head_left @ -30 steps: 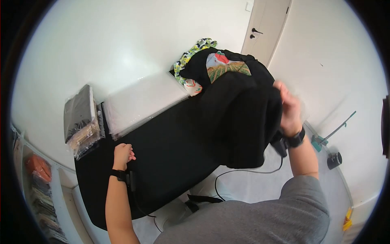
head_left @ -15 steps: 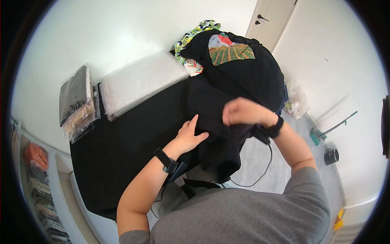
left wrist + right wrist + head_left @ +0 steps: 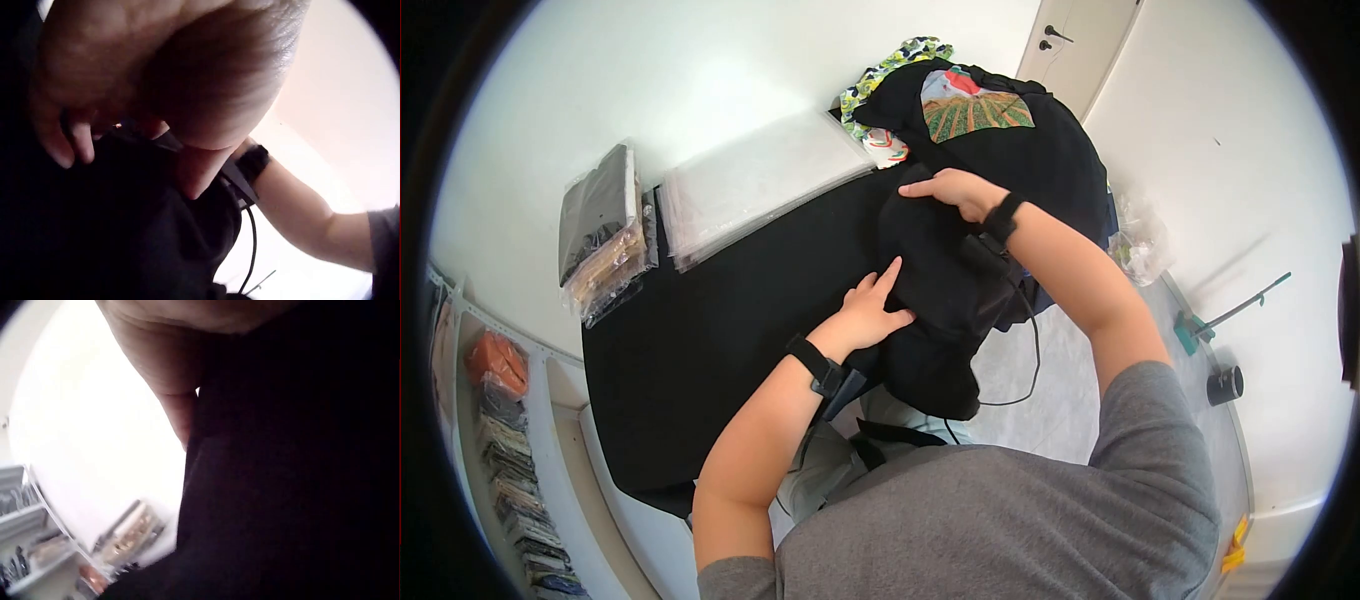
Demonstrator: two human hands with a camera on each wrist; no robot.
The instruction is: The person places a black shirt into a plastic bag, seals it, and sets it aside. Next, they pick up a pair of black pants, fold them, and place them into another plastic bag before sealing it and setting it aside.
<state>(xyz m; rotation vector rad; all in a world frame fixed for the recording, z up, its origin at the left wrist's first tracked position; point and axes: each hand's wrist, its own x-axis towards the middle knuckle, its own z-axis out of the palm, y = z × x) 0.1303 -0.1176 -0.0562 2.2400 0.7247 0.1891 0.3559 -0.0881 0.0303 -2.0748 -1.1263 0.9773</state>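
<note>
Indoors, white walls (image 3: 730, 80) overlook a black table (image 3: 710, 320), left hand (image 3: 863, 313) splayed, right (image 3: 962, 192) gripping cloth (image 3: 945, 285).

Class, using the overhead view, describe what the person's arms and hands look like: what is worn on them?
Grey short sleeves leave the forearms bare. Neither the left hand nor the right hand wears a glove. Each wrist has a black strap with a dark, boxy device; a thin dark cable hangs by the right wrist.
</note>
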